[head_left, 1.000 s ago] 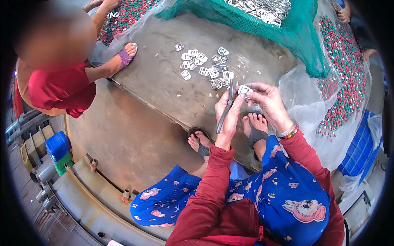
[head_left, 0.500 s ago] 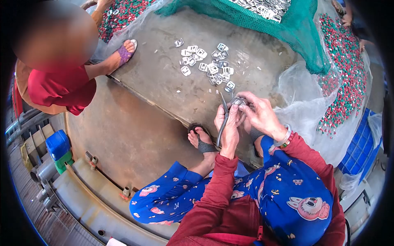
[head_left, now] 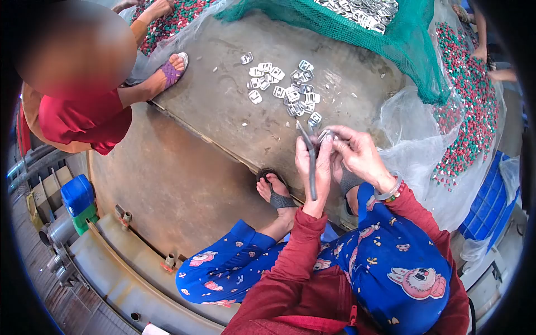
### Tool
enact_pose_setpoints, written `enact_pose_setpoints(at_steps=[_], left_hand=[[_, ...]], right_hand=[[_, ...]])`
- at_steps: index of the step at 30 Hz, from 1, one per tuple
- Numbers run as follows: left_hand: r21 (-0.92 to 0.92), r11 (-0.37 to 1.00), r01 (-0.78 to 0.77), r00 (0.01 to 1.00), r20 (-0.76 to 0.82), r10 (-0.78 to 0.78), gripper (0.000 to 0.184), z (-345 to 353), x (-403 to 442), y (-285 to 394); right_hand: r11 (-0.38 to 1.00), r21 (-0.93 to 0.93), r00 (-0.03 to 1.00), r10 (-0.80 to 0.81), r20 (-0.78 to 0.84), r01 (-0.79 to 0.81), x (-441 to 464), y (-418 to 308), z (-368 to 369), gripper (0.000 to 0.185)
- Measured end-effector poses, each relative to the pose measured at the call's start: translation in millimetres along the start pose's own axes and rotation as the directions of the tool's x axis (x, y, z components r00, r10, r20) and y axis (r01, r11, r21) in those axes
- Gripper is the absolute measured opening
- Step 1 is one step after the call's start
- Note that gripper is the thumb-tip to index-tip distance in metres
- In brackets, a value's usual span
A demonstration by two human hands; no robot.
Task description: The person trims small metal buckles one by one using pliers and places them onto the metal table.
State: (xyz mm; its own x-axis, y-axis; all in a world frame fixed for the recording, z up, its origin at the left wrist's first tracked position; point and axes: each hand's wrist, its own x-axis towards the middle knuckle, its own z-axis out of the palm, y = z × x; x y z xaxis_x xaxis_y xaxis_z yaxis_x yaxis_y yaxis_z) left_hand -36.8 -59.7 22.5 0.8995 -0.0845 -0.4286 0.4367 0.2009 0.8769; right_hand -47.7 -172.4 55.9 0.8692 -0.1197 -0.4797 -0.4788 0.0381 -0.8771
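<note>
My left hand (head_left: 314, 170) is closed round a thin, dark grey curved tool (head_left: 311, 167) with a pointed upper end; its exact kind is unclear. Just right of it, my right hand (head_left: 360, 158) pinches a small silvery metal piece (head_left: 325, 134), tilted and partly covered by the fingers. The fingertips of both hands meet around this piece. Beyond them on the grey floor slab lies a loose group of flat metal buckle-like pieces (head_left: 293, 94) with slots in them.
A green net (head_left: 413, 53) holds a heap of similar metal pieces (head_left: 363, 12). Red and green bits (head_left: 466, 106) cover a sheet at right, where another person's hand (head_left: 479, 54) reaches in. A co-worker's sandalled foot (head_left: 172, 70) stands left. The slab's edge (head_left: 206, 137) runs before my foot.
The lower end of the grey tool has swung right in my left hand. The metal piece has turned and now appears more edge-on. Hands at the far right have come further into view.
</note>
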Motion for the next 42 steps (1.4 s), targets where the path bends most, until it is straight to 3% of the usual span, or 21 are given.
enact_pose_setpoints(at_steps=[1, 3, 9, 13, 16, 19, 20, 24, 28, 31, 34, 36, 37, 42], left_hand=[[0.137, 0.978, -0.157, 0.987, -0.010, 0.160, 0.014, 5, 1, 0], [0.156, 0.981, -0.118, 0.991, -0.049, 0.127, 0.014, 9, 0, -2], [-0.229, 0.973, 0.021, 1.000, 0.017, -0.017, 0.018, -6, -4, -2], [-0.198, 0.978, -0.069, 0.998, -0.026, 0.065, 0.020, -7, -8, 0], [-0.157, 0.988, -0.006, 1.000, 0.015, 0.008, 0.019, -5, -9, 12], [0.105, 0.988, -0.117, 0.993, 0.018, 0.116, 0.016, 5, -10, 19], [0.031, 0.999, -0.032, 0.999, 0.031, 0.031, 0.015, 9, -14, 22], [-0.023, 0.998, -0.065, 0.998, -0.012, 0.065, 0.016, 7, -10, 10], [-0.112, 0.992, -0.064, 0.998, -0.027, 0.061, 0.018, 1, -10, 7], [-0.195, 0.979, -0.060, 0.997, -0.053, 0.051, 0.018, 1, -13, 7], [-0.159, 0.985, -0.068, 0.996, -0.060, 0.059, 0.018, 7, -15, 14], [-0.049, 0.991, -0.122, 0.991, -0.069, 0.118, 0.019, 11, -14, 15], [-0.092, 0.990, -0.107, 0.993, -0.065, 0.102, 0.018, 11, -14, 17], [-0.173, 0.983, -0.066, 0.996, -0.071, 0.054, 0.021, 5, -16, 14]], right_hand=[[0.999, -0.034, 1.000, -0.010, -0.016, 0.009, 0, 1, -2, 0.027], [0.997, -0.082, 0.999, -0.012, -0.030, 0.010, 0, -1, -4, 0.029], [0.984, -0.161, 0.992, -0.055, 0.112, 0.073, -2, -10, -5, 0.031], [0.982, -0.107, 0.967, -0.133, 0.216, 0.159, -3, -9, -2, 0.029], [0.999, -0.033, 0.981, -0.001, 0.194, 0.007, -7, -22, -3, 0.027], [0.993, 0.089, 0.996, -0.073, -0.047, 0.077, -5, 0, 2, 0.026], [0.988, 0.152, 0.999, 0.029, -0.018, -0.026, -6, 1, -5, 0.026], [0.997, 0.067, 0.999, -0.026, 0.022, 0.024, -5, 3, -7, 0.028], [1.000, -0.006, 0.984, 0.027, 0.176, -0.027, -7, -14, -8, 0.029], [0.982, -0.146, 0.972, -0.087, 0.219, 0.121, -5, -15, -9, 0.030], [0.995, 0.075, 0.983, 0.047, 0.176, -0.061, -6, -10, -6, 0.030], [0.986, 0.155, 0.985, 0.038, 0.170, -0.065, -6, -6, -10, 0.030], [0.978, 0.196, 0.985, 0.031, 0.169, -0.065, -5, -5, -11, 0.030], [0.995, 0.096, 0.975, -0.023, 0.222, 0.001, -9, -11, -5, 0.030]])
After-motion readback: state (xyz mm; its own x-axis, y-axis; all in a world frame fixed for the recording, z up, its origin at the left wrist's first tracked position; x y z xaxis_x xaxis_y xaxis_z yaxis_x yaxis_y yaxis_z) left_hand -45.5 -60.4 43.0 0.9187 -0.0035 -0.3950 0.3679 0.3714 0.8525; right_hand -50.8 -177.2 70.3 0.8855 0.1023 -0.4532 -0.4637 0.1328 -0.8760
